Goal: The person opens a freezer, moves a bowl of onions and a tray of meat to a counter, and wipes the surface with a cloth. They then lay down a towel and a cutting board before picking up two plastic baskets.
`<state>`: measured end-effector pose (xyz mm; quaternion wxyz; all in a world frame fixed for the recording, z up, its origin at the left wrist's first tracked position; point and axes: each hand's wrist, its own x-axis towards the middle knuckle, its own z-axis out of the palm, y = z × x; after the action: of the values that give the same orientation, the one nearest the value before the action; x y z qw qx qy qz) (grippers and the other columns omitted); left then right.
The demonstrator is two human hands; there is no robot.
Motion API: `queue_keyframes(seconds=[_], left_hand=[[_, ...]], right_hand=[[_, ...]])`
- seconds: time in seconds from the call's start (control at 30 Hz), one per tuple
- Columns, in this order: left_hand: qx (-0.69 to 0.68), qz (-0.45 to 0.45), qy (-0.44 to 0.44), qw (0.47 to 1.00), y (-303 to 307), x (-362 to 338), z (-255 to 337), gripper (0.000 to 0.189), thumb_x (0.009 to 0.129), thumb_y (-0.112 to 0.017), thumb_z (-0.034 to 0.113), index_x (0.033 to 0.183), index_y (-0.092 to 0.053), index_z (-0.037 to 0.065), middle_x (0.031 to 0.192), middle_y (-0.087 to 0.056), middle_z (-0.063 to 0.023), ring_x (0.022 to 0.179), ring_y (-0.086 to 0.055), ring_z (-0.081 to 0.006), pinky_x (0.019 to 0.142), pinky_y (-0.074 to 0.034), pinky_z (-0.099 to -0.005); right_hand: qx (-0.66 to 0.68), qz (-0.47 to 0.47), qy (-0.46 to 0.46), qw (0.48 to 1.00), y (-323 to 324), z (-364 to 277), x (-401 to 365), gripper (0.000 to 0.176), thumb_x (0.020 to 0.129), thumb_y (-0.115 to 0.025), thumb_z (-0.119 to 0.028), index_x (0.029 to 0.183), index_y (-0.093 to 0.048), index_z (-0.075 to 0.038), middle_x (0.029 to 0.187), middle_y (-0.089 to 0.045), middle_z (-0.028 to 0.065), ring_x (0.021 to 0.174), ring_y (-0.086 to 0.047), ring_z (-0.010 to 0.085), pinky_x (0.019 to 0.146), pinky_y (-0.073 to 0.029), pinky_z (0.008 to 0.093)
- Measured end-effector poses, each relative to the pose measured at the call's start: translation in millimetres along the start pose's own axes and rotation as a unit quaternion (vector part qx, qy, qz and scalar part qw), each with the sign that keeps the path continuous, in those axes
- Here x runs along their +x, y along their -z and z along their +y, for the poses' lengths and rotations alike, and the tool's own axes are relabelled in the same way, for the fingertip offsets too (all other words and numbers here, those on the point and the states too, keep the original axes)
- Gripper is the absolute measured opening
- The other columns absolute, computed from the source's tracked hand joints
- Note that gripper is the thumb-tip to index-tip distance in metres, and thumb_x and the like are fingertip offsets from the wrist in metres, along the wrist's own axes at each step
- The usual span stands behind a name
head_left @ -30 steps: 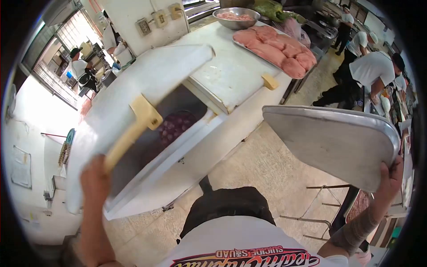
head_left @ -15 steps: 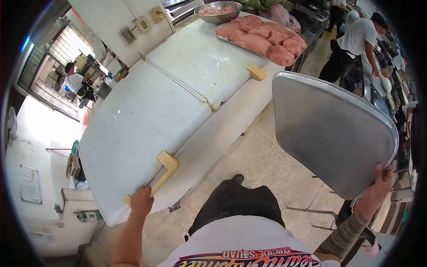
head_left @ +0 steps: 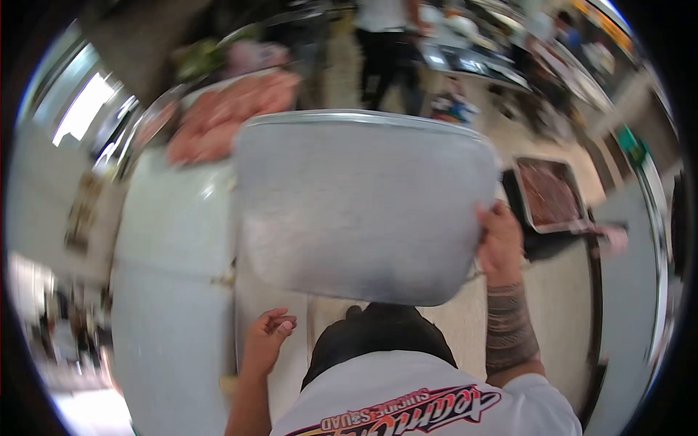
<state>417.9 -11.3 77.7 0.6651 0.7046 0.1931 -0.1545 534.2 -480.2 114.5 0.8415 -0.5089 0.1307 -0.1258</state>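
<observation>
A large grey metal tray is held out in front of my body by its right edge. My right hand grips that edge, fingers wrapped behind and on the rim. My left hand holds nothing; its fingers are loosely bent and apart, below the tray's lower left corner. Beside my left arm lies the white lid of a chest freezer, with a cream handle partly hidden near my forearm. The picture is blurred by motion.
Raw pink meat is piled on a tray at the freezer's far end, near a metal bowl. On the right, a pan of dark red meat sits on a dark support. A person stands at the back by a counter.
My left hand has let go of the freezer handle. My right hand has brought the tray leftward to the front of my body. The view has turned right.
</observation>
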Motion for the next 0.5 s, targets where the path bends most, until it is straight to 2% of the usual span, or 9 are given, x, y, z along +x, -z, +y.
queue_keyframes(seconds=[0.03,0.13,0.23,0.33,0.43,0.5], left_hand=[[-0.063,-0.057,-0.015,0.996,-22.2,23.9,-2.8,0.045,0.097,-0.073,0.017,0.137,-0.055,0.007,0.12,-0.068,-0.0152,0.112,-0.066,-0.0273,0.1,-0.055,-0.0418],[-0.279,-0.137,-0.007,0.951,-97.2,78.3,21.2,0.04,0.1,-0.069,0.022,0.133,-0.049,0.01,0.124,-0.06,-0.0093,0.119,-0.061,-0.0273,0.107,-0.049,-0.0447],[-0.369,-0.195,-0.015,0.909,-141.5,135.8,30.8,0.036,0.101,-0.066,0.025,0.129,-0.045,0.014,0.126,-0.053,-0.0054,0.124,-0.057,-0.0273,0.112,-0.043,-0.0475],[-0.341,-0.322,0.0,0.883,-208.8,161.6,64.5,0.047,0.098,-0.067,0.018,0.139,-0.044,0.016,0.134,-0.054,-0.0062,0.128,-0.055,-0.0271,0.113,-0.042,-0.0479],[-0.256,-0.339,-0.005,0.905,-305.4,142.4,94.7,0.065,0.095,-0.072,0.027,0.15,-0.041,0.014,0.148,-0.051,-0.0059,0.14,-0.046,-0.0295,0.118,-0.039,-0.0469],[-0.247,-0.308,-0.026,0.918,-356.3,160.7,95.7,0.07,0.091,-0.067,0.008,0.154,-0.038,0.014,0.149,-0.051,-0.0096,0.138,-0.049,-0.0312,0.117,-0.04,-0.048]], right_hand=[[0.019,0.03,0.0,0.999,1.5,-0.7,-8.9,0.025,0.095,-0.067,-0.005,0.117,-0.059,0.003,0.112,-0.066,0.01,0.104,-0.064,0.0197,0.096,-0.051,0.0335],[0.084,0.111,0.037,0.99,13.4,-17.9,-23.0,0.024,0.098,-0.068,-0.006,0.117,-0.058,0.003,0.112,-0.066,0.0098,0.103,-0.064,0.0193,0.097,-0.052,0.0351],[0.115,0.164,0.076,0.977,47.6,-41.8,-26.2,0.024,0.099,-0.067,-0.008,0.118,-0.056,0.002,0.112,-0.066,0.0096,0.104,-0.064,0.0186,0.098,-0.052,0.0362],[0.151,0.214,0.107,0.959,84.8,-44.2,-20.7,0.024,0.1,-0.066,-0.008,0.12,-0.055,0.001,0.114,-0.066,0.0098,0.105,-0.064,0.0186,0.098,-0.052,0.0366],[0.195,0.255,0.138,0.937,109.2,-37.0,-6.3,0.029,0.101,-0.065,-0.007,0.126,-0.053,0.001,0.119,-0.065,0.0106,0.109,-0.063,0.0192,0.099,-0.052,0.0371],[0.21,0.255,0.147,0.932,122.8,-32.5,4.7,0.035,0.101,-0.064,-0.007,0.132,-0.05,0.001,0.125,-0.063,0.0112,0.113,-0.062,0.0202,0.1,-0.052,0.0377]])
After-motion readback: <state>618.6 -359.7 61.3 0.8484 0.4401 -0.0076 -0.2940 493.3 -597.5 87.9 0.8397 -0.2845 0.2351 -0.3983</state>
